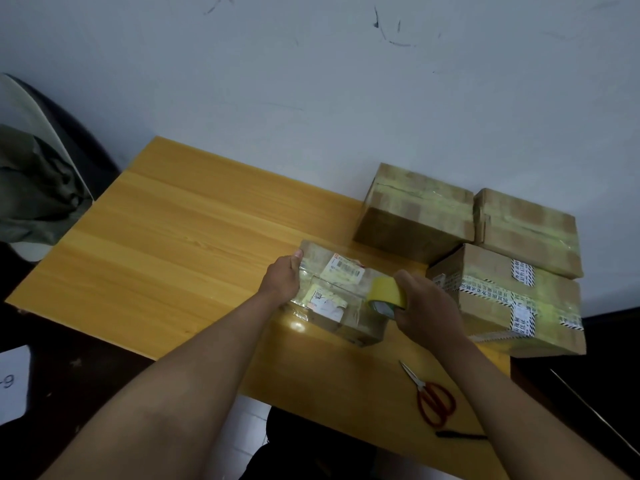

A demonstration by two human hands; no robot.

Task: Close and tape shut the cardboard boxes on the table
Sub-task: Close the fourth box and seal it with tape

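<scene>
While our left hand [282,280] presses the small labelled box [337,296] at its left edge, fingers curled over it, our right hand [424,303] grips the yellow tape roll [386,294] on the box's right end. Box sits mid-table [173,237]. Three taped boxes [512,292] just beside it, right. Red scissors [433,398] near front edge.

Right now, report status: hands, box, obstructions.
Left hand steadies labelled box. Right hand grips tape roll on it. Scissors lie clear, nearside.
</scene>
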